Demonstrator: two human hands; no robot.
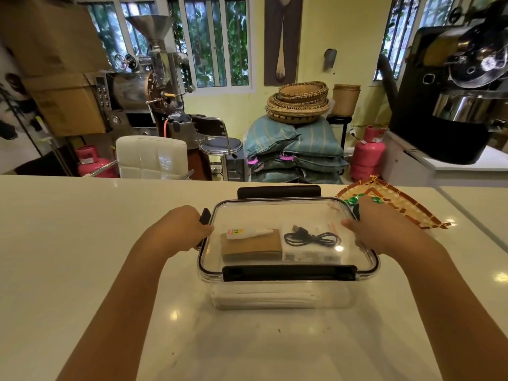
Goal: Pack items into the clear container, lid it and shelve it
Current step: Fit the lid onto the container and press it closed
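Observation:
The clear container (280,296) stands on the white counter with its clear lid (275,213) on top. Through the lid I see a brown box (251,247), a small white tube (248,233), a black USB cable (312,237) and a white box (310,255). The near black latch (288,272) lies folded down; the far latch (279,191) sticks up. My left hand (181,229) grips the left side latch (204,215). My right hand (382,226) curls over the right side of the lid, hiding that latch.
A patterned orange woven mat (406,207) lies on the counter (82,243) just behind my right hand. Beyond the counter stand a white chair (151,156), a stool, stacked sacks with baskets, pink gas cylinders and roasting machines.

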